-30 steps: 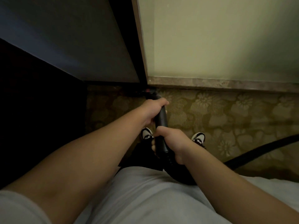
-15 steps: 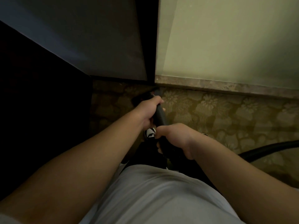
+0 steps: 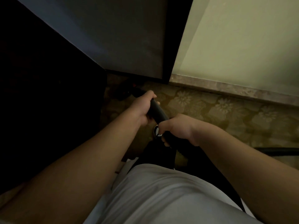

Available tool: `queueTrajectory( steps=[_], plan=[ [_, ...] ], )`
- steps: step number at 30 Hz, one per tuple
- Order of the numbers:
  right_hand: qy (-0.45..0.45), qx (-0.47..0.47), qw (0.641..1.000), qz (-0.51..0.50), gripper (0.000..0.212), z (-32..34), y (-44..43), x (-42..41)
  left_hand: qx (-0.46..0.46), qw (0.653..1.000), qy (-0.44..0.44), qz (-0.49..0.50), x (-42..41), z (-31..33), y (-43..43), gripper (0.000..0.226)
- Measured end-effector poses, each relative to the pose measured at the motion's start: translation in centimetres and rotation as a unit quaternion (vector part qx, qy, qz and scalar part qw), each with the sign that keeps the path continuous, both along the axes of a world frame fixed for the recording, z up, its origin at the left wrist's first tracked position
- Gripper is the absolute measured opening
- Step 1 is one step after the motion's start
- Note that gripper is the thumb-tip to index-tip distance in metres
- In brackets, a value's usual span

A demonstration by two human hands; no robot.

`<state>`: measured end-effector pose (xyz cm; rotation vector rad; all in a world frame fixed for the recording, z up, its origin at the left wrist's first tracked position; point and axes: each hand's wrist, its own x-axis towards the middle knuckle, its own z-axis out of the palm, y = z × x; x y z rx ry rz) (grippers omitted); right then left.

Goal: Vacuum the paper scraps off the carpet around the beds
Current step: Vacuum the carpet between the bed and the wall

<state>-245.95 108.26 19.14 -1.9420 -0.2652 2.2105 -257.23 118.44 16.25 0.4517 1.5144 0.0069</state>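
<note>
A black vacuum wand (image 3: 157, 111) runs from my waist down toward the corner of the room. My left hand (image 3: 143, 108) grips it further down, and my right hand (image 3: 177, 128) grips it nearer to me. The vacuum head (image 3: 127, 92) is a dark shape on the patterned carpet (image 3: 218, 113) in the shadowed corner, with a small red mark on it. I see no paper scraps in this dim view.
A dark panel (image 3: 126, 42) and a black post (image 3: 176, 46) stand ahead, with black furniture (image 3: 48, 102) on the left. A pale wall (image 3: 242, 42) with a marbled skirting (image 3: 234, 90) runs to the right. The black hose (image 3: 278, 151) lies on the carpet at right. One shoe (image 3: 156, 130) shows under the wand.
The view has swung left, so the wall corner now sits further right. The vacuum head has gone deeper into the dark left corner, and both hands keep their grip on the wand.
</note>
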Motion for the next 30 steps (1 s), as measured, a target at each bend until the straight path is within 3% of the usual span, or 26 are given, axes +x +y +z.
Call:
queueTrajectory(
  steps=[9,15,20,30],
  plan=[
    [-0.064,0.026,0.991,0.114,0.037,-2.1,3.7,-1.4,-0.005,0.997,-0.014,0.076,-2.4,-3.0,1.7,0.042],
    [-0.072,0.012,0.99,0.121,0.026,-3.3,4.0,-0.6,-0.019,0.996,-0.026,0.087,-1.5,-4.4,1.5,0.033],
    [-0.024,-0.023,0.996,0.084,0.015,-2.1,4.3,2.0,-0.029,0.998,-0.014,0.06,1.4,-3.6,2.0,0.015],
    [0.009,-0.038,0.999,0.025,0.013,0.3,-2.8,9.4,-0.054,0.998,-0.01,0.034,9.4,-1.3,-4.0,0.015]
  ],
)
